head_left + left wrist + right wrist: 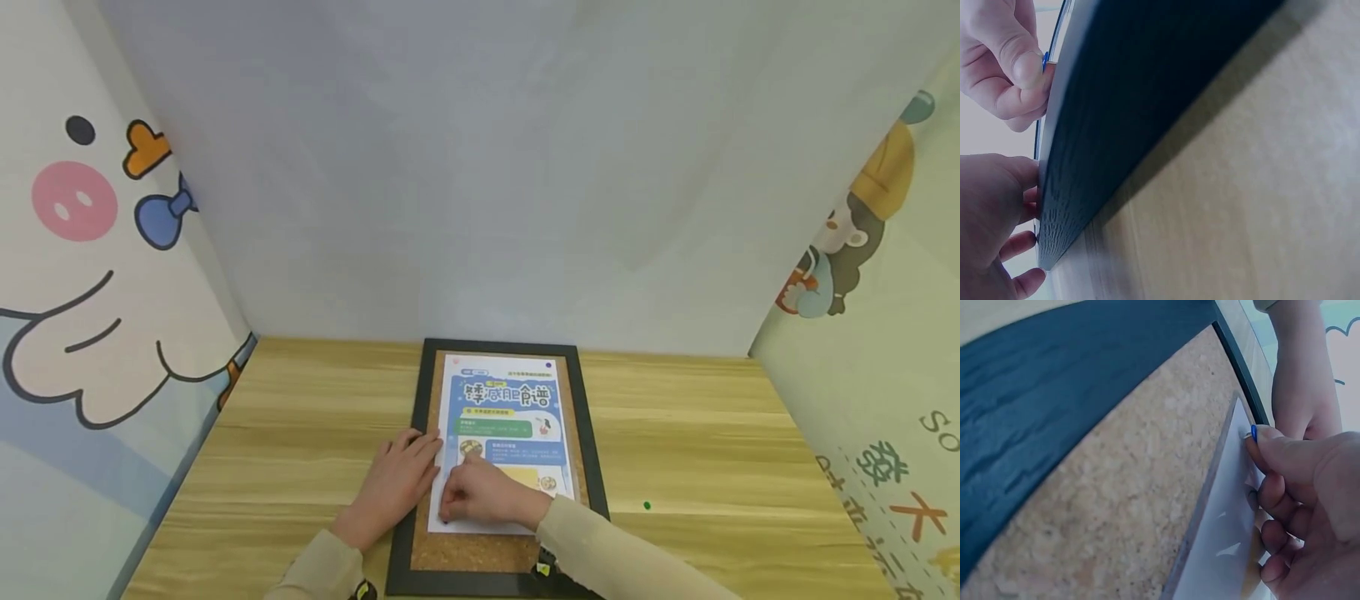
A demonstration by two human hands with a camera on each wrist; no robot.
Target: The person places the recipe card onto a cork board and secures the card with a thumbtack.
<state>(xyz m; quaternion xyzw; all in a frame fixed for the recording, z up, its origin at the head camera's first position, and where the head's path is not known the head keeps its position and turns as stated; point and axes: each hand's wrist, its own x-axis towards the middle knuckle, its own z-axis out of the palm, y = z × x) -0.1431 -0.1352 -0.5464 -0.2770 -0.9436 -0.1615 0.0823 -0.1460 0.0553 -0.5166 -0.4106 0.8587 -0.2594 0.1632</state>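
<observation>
My right hand [483, 492] pinches a blue thumbtack [1254, 432] between thumb and index finger, over the lower left corner of a printed poster [501, 397]. In the right wrist view the tack's metal point faces the sheet, close to its edge. The poster lies on a cork board [465, 554] with a black frame [595, 450]. My left hand [397, 479] lies across the board's left side, fingers extended, with fingertips at the poster's left edge. The left wrist view shows that hand's fingers against the frame, below the pinched tack [1045, 60].
A dark blue tack [548, 365] sits at the poster's top right corner and a pinkish one [456, 362] at its top left. On the wooden table [705, 417] a green tack [647, 505] lies right of the board. Pale walls [480, 183] enclose the table.
</observation>
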